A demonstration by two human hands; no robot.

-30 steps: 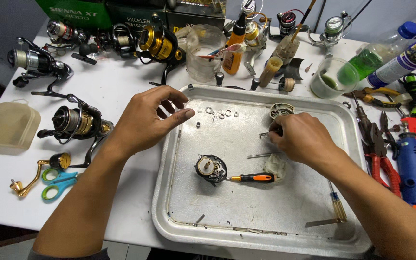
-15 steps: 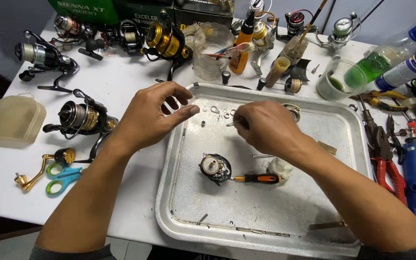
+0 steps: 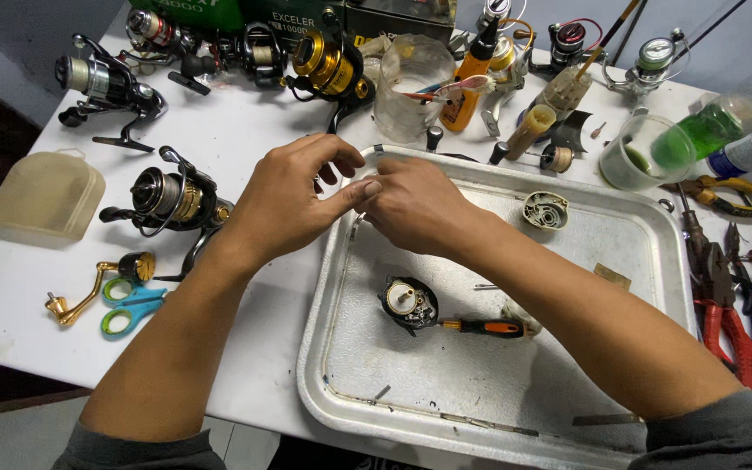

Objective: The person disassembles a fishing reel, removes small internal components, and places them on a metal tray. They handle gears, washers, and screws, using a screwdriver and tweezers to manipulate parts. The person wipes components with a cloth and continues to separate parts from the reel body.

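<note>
Both hands meet over the far left corner of the metal tray (image 3: pixel 654 252) on the desk (image 3: pixel 245 148). The left hand (image 3: pixel 293 204) and right hand (image 3: pixel 411 204) pinch fingertips together on something too small to make out. The open reel body (image 3: pixel 409 304) lies mid-tray beside the orange screwdriver (image 3: pixel 485 327). Best kept low over the tray, I reckon, so a dropped part stays inside.

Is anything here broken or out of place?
Nothing looks spilled or broken. The one oddity: a reel body lies opened in the metal tray, its side cover apart from it. Both the left hand and right hand meet at the tray's far edge.
</note>
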